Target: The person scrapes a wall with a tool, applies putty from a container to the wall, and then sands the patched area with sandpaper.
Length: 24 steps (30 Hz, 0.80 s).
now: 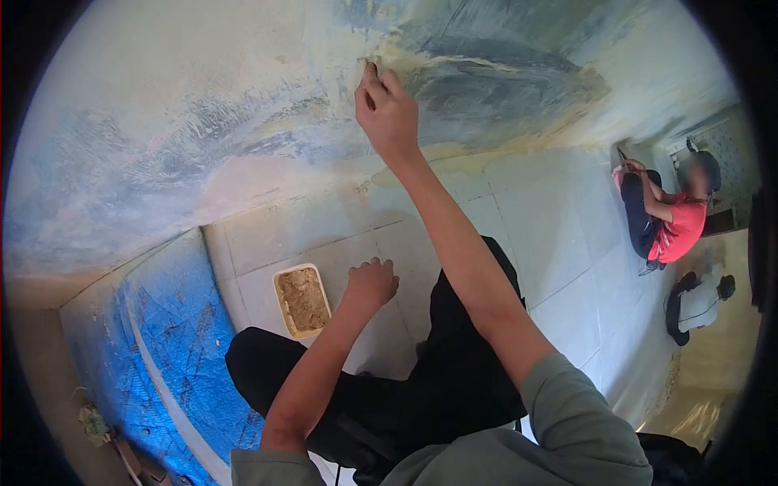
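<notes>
My right hand (385, 109) is raised against the patchy blue and cream wall (203, 121). Its fingers are bunched on a small tool pressed to the surface, and the hand hides most of it. My left hand (371, 282) is curled into a loose fist with the knuckles resting on the white floor tiles (454, 235). Just left of it lies a shallow rectangular tray (302, 300) filled with tan paste. My legs in dark trousers (454, 364) are folded on the floor below both arms.
A blue tarpaulin (162, 348) covers the floor at the left along the wall. At the right, another person in a red top (677, 231) crouches by the wall. Dark shoes and a white item (697, 304) lie near them.
</notes>
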### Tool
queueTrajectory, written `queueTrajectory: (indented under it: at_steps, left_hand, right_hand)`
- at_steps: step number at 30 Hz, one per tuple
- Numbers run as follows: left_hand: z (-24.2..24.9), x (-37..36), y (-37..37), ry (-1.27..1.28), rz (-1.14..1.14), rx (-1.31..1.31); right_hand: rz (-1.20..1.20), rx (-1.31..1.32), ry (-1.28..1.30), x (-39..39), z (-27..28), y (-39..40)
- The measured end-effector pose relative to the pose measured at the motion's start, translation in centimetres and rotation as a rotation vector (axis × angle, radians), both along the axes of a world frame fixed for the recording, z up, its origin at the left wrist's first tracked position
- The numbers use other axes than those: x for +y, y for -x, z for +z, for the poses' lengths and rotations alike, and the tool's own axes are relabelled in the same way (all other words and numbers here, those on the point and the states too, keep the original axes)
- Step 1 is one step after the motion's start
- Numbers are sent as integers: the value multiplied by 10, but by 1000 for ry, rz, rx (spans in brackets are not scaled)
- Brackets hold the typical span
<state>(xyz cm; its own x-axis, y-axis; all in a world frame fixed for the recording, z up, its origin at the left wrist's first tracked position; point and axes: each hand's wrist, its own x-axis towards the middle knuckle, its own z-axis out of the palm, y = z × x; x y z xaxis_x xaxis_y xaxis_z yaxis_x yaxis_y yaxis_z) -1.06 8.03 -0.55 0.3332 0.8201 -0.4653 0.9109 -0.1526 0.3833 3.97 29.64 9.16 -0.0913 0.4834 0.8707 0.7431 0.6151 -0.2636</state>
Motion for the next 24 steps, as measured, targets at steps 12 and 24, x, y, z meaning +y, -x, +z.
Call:
queueTrajectory:
  at_steps: [12, 24]
  left_hand:
    - [-14, 7, -6, -6, 37, 24]
    - [-4, 13, -8, 6, 51, -32]
  right_hand:
    - [-14, 157, -133, 8, 22, -12]
    - [58, -26, -173, 11, 26, -19]
